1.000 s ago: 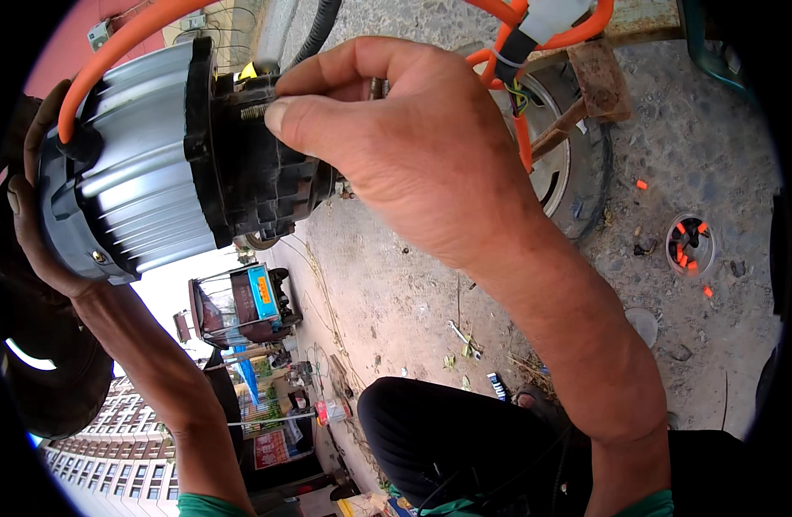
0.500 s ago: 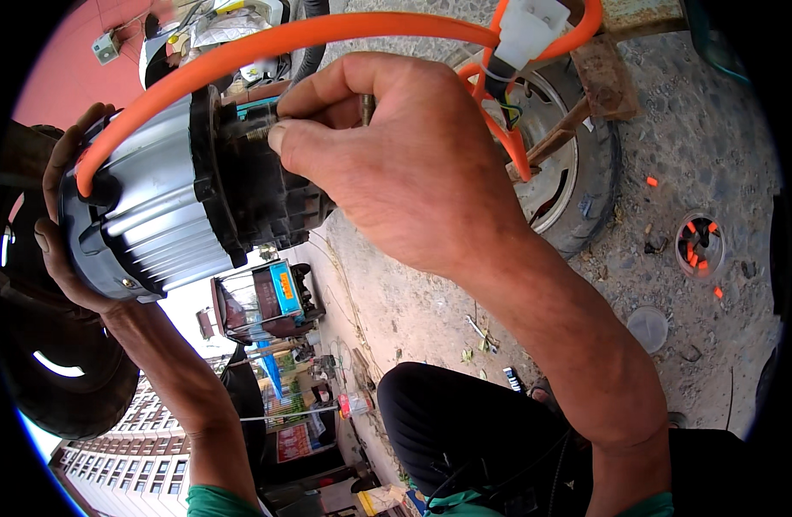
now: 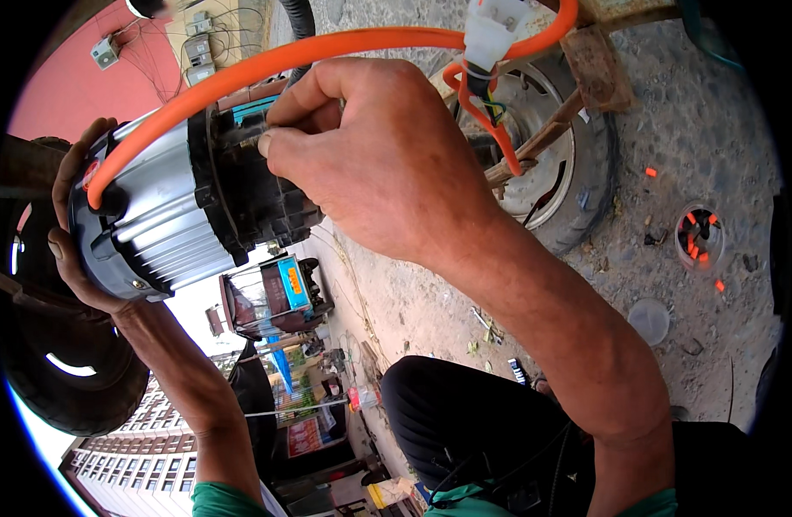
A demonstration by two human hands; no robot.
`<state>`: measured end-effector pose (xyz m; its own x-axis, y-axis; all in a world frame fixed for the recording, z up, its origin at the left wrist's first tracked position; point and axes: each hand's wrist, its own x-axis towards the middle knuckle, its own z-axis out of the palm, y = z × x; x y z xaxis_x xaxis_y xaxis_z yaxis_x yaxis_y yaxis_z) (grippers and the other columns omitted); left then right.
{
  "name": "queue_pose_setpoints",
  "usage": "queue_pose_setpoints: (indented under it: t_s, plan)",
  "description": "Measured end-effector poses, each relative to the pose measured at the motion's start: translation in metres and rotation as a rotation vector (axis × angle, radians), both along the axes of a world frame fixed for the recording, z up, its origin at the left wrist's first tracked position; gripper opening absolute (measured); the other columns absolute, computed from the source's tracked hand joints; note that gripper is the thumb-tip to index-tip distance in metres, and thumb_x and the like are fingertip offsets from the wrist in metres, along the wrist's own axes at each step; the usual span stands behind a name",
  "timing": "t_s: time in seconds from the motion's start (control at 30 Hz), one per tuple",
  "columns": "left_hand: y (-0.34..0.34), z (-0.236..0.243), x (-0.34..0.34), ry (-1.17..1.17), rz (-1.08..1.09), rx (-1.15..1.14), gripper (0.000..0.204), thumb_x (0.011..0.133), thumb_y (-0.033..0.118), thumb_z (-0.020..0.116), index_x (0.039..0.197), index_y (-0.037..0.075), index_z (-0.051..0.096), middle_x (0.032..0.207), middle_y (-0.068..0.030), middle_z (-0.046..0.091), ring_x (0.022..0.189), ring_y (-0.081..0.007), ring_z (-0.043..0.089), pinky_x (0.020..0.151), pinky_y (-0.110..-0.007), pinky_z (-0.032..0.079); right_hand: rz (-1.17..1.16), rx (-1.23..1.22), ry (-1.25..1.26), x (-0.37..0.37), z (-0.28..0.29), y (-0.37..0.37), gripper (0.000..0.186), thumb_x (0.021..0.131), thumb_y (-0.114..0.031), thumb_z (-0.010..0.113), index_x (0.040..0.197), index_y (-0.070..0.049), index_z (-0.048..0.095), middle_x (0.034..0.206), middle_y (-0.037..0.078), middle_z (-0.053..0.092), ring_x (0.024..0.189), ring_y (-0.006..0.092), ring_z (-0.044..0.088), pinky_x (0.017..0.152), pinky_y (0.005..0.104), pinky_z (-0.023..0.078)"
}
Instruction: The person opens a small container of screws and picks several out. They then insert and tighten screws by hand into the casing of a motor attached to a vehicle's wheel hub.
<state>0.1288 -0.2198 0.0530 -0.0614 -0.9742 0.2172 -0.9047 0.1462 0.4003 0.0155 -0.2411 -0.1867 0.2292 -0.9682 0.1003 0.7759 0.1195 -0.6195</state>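
motor (image 3: 168, 211) lies at our upper left, its rear end gripped by our left hand (image 3: 79, 271). our right hand (image 3: 387, 164) brings thumb and forefinger close together against the black housing (image 3: 254, 189); we cannot tell what they pinch. orange cable (image 3: 318, 41) arches above.

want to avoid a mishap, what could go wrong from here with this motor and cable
The motor could slip or tilt: the left hand holds one end while the right hand is at the black end. The orange cable, arching from the motor toward the white connector, might get tugged if the motor shifts. The right hand partly blocks the view, so anything misaligned behind it could go unnoticed.
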Motion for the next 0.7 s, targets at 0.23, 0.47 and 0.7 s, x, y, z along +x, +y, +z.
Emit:
queue_pose_setpoints:
  t_s: [0.23, 0.47, 0.7]
  plan:
    - [0.003, 0.0, 0.002, 0.093, 0.007, 0.01, 0.08, 0.089, 0.058, 0.041, 0.139, -0.003, 0.04, 0.143, -0.0328, 0.037, 0.135, -0.0409, 0.038, 0.114, -0.054, 0.029, 0.1, 0.05, -0.073, -0.003, 0.004, 0.008, 0.013, 0.076, -0.006, 0.07, 0.08, 0.006, 0.068, 0.066, 0.019, 0.066, 0.063, 0.0265, 0.07, 0.059, 0.0345, 0.057]
    - [0.003, -0.001, -0.001, 0.067, 0.086, -0.058, 0.084, 0.086, 0.061, 0.045, 0.138, -0.005, 0.039, 0.14, -0.0349, 0.039, 0.132, -0.0422, 0.043, 0.112, -0.053, 0.033, 0.154, 0.024, -0.058, -0.008, 0.002, 0.014, 0.013, 0.076, -0.006, 0.07, 0.08, 0.006, 0.068, 0.068, 0.021, 0.067, 0.062, 0.0282, 0.069, 0.058, 0.0348, 0.056]
    - [0.002, -0.009, -0.008, 0.044, 0.123, -0.112, 0.083, 0.087, 0.061, 0.039, 0.139, -0.004, 0.039, 0.14, -0.0344, 0.039, 0.132, -0.0413, 0.043, 0.113, -0.053, 0.03, 0.179, 0.054, -0.084, -0.011, -0.002, 0.02, 0.011, 0.076, -0.005, 0.07, 0.077, 0.006, 0.067, 0.068, 0.02, 0.067, 0.063, 0.0283, 0.069, 0.059, 0.0351, 0.056]
